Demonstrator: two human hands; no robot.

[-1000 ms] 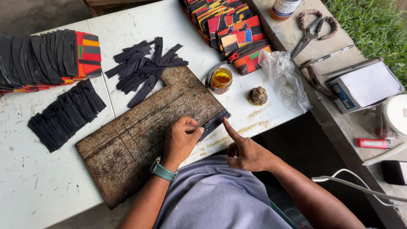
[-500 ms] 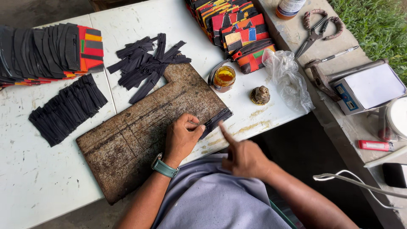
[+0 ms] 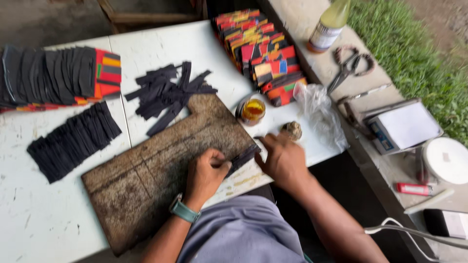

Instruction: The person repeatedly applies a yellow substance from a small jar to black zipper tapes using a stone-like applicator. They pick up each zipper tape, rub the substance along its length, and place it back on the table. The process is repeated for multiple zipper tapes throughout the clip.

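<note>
Head view: left hand (image 3: 207, 173) fingers clamped on a thin black strip (image 3: 242, 159) at frame centre — light, limp, best pinched near its end. Right hand (image 3: 282, 160) fingers spread flat on the desk (image 3: 195, 44).

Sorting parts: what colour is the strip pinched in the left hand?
Black strip, seen in the head view.

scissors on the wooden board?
No, the scissors lie on the concrete ledge right of the table, far from the wooden board.
</note>
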